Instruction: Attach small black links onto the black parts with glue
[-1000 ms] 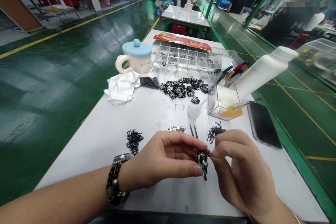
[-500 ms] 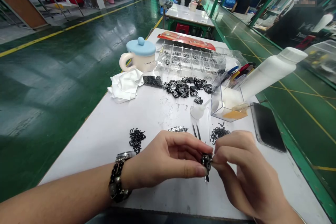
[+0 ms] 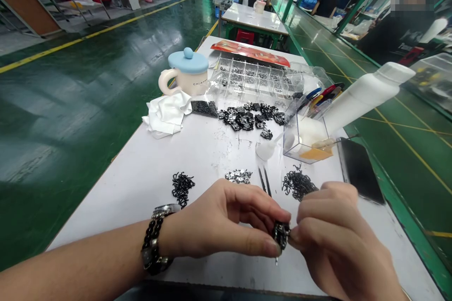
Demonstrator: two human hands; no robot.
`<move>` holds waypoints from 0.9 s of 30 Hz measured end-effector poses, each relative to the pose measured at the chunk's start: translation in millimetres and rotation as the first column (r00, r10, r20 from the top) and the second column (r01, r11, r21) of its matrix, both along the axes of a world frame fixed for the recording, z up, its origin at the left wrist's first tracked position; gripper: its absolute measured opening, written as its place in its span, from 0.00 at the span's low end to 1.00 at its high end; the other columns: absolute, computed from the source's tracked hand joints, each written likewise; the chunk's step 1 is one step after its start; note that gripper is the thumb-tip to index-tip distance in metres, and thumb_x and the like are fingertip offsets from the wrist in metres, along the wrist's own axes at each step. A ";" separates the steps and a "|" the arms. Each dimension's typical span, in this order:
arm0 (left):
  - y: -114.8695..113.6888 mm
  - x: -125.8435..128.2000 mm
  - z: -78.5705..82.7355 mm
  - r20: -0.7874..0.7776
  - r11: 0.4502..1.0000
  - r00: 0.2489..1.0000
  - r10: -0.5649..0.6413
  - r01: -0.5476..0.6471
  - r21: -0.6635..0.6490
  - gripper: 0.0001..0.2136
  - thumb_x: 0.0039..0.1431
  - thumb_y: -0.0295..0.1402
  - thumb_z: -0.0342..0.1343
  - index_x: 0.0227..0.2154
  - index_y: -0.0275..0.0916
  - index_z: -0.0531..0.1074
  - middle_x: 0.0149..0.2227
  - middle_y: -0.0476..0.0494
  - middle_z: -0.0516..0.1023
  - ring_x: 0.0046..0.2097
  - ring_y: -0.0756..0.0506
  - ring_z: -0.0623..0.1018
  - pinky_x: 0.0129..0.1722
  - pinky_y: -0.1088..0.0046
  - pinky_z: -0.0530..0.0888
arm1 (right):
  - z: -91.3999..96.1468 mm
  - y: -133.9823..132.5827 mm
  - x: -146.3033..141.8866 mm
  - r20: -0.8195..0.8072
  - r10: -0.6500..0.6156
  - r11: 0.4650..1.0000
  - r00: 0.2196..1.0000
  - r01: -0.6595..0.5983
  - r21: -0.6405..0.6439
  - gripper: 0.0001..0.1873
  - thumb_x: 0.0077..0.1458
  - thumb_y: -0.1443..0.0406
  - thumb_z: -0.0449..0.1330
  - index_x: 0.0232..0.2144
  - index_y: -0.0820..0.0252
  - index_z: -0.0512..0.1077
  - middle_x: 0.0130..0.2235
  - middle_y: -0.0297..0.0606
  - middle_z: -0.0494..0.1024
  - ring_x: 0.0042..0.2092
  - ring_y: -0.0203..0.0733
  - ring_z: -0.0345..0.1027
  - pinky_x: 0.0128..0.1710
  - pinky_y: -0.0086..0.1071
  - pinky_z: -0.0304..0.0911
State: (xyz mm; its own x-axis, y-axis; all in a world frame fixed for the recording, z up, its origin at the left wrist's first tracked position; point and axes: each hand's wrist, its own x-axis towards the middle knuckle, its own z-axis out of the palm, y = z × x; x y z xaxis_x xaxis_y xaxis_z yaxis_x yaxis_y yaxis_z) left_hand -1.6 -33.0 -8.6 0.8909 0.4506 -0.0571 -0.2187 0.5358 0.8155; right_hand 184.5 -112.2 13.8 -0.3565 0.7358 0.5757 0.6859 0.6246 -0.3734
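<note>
My left hand (image 3: 226, 225) pinches a small black metal part (image 3: 281, 234) between thumb and fingers, low over the near edge of the white table (image 3: 148, 174). My right hand (image 3: 339, 244) meets it from the right, fingertips pressed against the same part. A thin pin sticks down below the part. Just beyond my hands lie black tweezers (image 3: 264, 181), a pile of small black hooks (image 3: 298, 183) on the right, another pile of hooks (image 3: 181, 186) on the left and a small silvery heap (image 3: 239, 176). My left wrist wears a watch and a bead bracelet.
Farther back lie a heap of black parts (image 3: 250, 117), a compartment box (image 3: 257, 80), a lidded mug (image 3: 187, 73), a white cloth (image 3: 167, 113), a clear box (image 3: 305, 138) with a leaning white bottle (image 3: 363, 96), and a phone (image 3: 360, 169). People sit at benches beyond.
Both hands have dropped lower and nearer to me with the part still pinched between them. My right fingers have closed tighter on it.
</note>
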 end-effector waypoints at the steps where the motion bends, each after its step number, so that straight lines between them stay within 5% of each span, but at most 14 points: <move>1: 0.1 0.0 0.0 0.008 1.000 1.000 -0.003 0.003 -0.003 0.16 0.44 0.19 0.64 0.37 0.42 0.79 0.37 0.47 0.74 0.38 0.50 0.74 0.42 0.73 0.71 | 0.3 0.3 0.3 -0.023 0.018 0.999 1.000 -0.019 -0.041 0.07 0.56 0.75 0.53 0.34 0.60 0.66 0.32 0.36 0.68 0.32 0.37 0.64 0.37 0.38 0.55; 16: -1.8 -1.2 -0.2 0.028 0.993 0.998 -0.063 0.065 -0.097 0.15 0.43 0.22 0.66 0.37 0.43 0.79 0.37 0.47 0.74 0.40 0.50 0.73 0.43 0.72 0.70 | 0.3 -1.8 0.6 -0.149 0.093 0.982 0.984 -0.115 -0.149 0.11 0.52 0.80 0.51 0.35 0.62 0.63 0.33 0.35 0.64 0.33 0.35 0.59 0.35 0.36 0.56; 27: -1.4 -0.7 1.6 0.011 0.998 1.000 -0.027 0.027 -0.064 0.16 0.44 0.20 0.65 0.37 0.42 0.79 0.37 0.46 0.74 0.40 0.49 0.73 0.44 0.71 0.70 | 0.5 3.6 -2.3 -0.124 0.108 0.992 0.986 -0.115 -0.054 0.14 0.50 0.82 0.51 0.36 0.65 0.64 0.33 0.35 0.65 0.34 0.34 0.60 0.36 0.38 0.54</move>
State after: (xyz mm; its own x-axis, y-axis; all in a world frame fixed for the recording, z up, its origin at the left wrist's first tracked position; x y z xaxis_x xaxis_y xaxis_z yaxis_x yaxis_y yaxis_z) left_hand -2.2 -34.4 -6.9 0.9034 0.4220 -0.0763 -0.2112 0.5927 0.7773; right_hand 182.2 -108.7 14.3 -0.3690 0.7302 0.5750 0.5608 0.6683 -0.4888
